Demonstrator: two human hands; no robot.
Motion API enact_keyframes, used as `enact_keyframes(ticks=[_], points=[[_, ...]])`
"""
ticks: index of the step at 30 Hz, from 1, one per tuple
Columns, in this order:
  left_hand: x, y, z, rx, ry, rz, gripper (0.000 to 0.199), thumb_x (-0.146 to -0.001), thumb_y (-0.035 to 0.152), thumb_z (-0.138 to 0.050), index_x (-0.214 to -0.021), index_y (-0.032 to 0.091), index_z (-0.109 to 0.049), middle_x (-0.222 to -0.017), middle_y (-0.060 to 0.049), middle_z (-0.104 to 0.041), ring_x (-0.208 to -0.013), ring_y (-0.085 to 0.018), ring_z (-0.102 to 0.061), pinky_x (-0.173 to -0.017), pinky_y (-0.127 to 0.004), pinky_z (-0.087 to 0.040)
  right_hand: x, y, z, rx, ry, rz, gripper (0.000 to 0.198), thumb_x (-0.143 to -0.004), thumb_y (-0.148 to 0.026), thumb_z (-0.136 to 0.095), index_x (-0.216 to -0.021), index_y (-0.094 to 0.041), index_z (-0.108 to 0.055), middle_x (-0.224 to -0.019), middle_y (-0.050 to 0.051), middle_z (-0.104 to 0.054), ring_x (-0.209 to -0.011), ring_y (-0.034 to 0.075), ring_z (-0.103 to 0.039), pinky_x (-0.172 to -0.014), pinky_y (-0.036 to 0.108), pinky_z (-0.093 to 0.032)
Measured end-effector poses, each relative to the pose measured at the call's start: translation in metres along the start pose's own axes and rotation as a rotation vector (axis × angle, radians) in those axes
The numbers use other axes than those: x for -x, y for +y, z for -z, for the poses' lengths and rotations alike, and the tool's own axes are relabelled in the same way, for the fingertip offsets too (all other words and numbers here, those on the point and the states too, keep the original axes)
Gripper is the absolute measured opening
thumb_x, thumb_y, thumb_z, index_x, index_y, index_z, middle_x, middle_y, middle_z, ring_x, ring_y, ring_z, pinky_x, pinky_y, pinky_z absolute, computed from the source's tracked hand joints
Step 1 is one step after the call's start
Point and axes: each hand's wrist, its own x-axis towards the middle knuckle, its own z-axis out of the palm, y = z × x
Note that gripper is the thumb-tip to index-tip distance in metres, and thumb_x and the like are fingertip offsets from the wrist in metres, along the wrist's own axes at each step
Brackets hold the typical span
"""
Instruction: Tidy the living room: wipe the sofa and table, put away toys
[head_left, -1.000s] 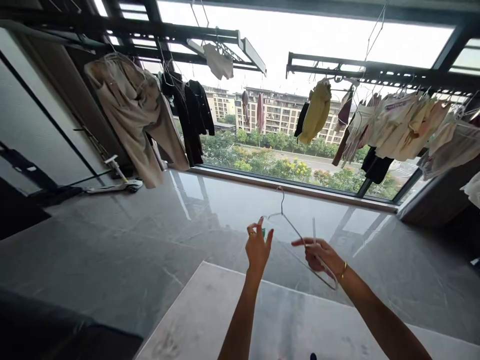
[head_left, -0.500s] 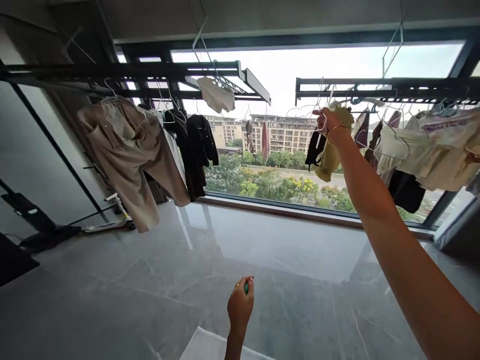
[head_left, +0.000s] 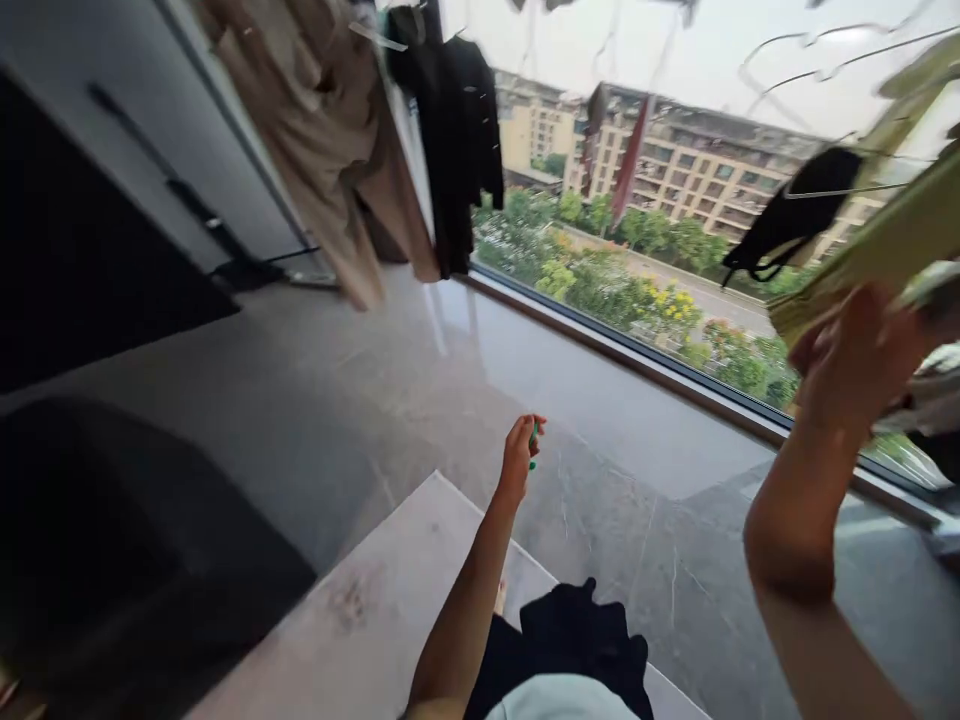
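Note:
My left hand [head_left: 523, 448] is over the floor in mid-view, its fingers closed round a small green object [head_left: 533, 432] that is mostly hidden. On the right, my right hand [head_left: 862, 360] is blurred, with curled fingers at the lower edge of a hanging yellow-green garment [head_left: 892, 230]. Its fingertips appear closed on the cloth, though blur hides the exact hold. Just left of that garment hangs a black strappy garment [head_left: 799, 210]. Wire hangers [head_left: 832, 70] show above both.
Beige trousers [head_left: 322, 130] and a black top [head_left: 457, 130] hang at the upper left. A window ledge [head_left: 630, 355] runs diagonally behind my hands. Below lies a pale mat [head_left: 375, 600] on the grey tiled floor [head_left: 337, 390]. Dark furniture [head_left: 97, 250] stands left.
The view has tilted down and come closer to the yellow-green garment. My right hand has gone from hanger height to the garment's lower edge. My left hand still holds the green object.

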Motion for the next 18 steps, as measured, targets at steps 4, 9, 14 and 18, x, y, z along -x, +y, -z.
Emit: enact_keyframes(ticks=[4,9,14,18], points=[[0.041,-0.016,-0.012,0.252,0.154,-0.007,0.039,-0.08,0.026,-0.039,-0.105,0.019,-0.068,-0.108,-0.007,-0.068,-0.077,-0.014,-0.058,-0.069,-0.026,-0.048,0.154,0.103,-0.068,-0.219,-0.63,-0.487,0.05,-0.065,-0.068,-0.078,-0.082,-0.023,-0.062,-0.048,-0.009,-0.041,-0.037,0.005,-0.035,-0.036,0.019,-0.028],[0.132,-0.056,-0.024,0.329,0.675,-0.048,0.046,-0.073,0.018,-0.045,-0.112,0.021,-0.067,-0.11,-0.006,-0.067,-0.099,-0.017,-0.061,-0.085,-0.027,-0.05,0.301,0.154,-0.117,-0.334,-1.06,-1.05,0.059,-0.06,-0.074,-0.07,-0.088,-0.024,-0.057,-0.063,-0.005,-0.054,-0.048,0.009,-0.051,-0.041,0.021,-0.039],[0.264,-0.088,-0.014,0.524,1.172,-0.108,0.036,-0.077,0.018,-0.056,-0.112,0.022,-0.065,-0.098,-0.003,-0.069,-0.085,-0.014,-0.062,-0.077,-0.026,-0.05,0.385,0.118,-0.088,-0.284,-1.806,-1.008,0.056,-0.059,-0.06,-0.083,-0.093,-0.024,-0.058,-0.053,-0.012,-0.043,-0.038,0.004,-0.034,-0.035,0.016,-0.024],[0.397,-0.123,-0.008,0.531,1.397,-0.294,0.034,-0.074,0.018,-0.07,-0.108,0.017,-0.066,-0.095,-0.005,-0.07,-0.086,-0.014,-0.064,-0.077,-0.025,-0.049,0.468,0.074,-0.039,-0.138,-2.309,-0.747,0.058,-0.058,-0.059,-0.084,-0.097,-0.022,-0.061,-0.053,-0.011,-0.049,-0.035,0.002,-0.028,-0.034,0.016,-0.017]])
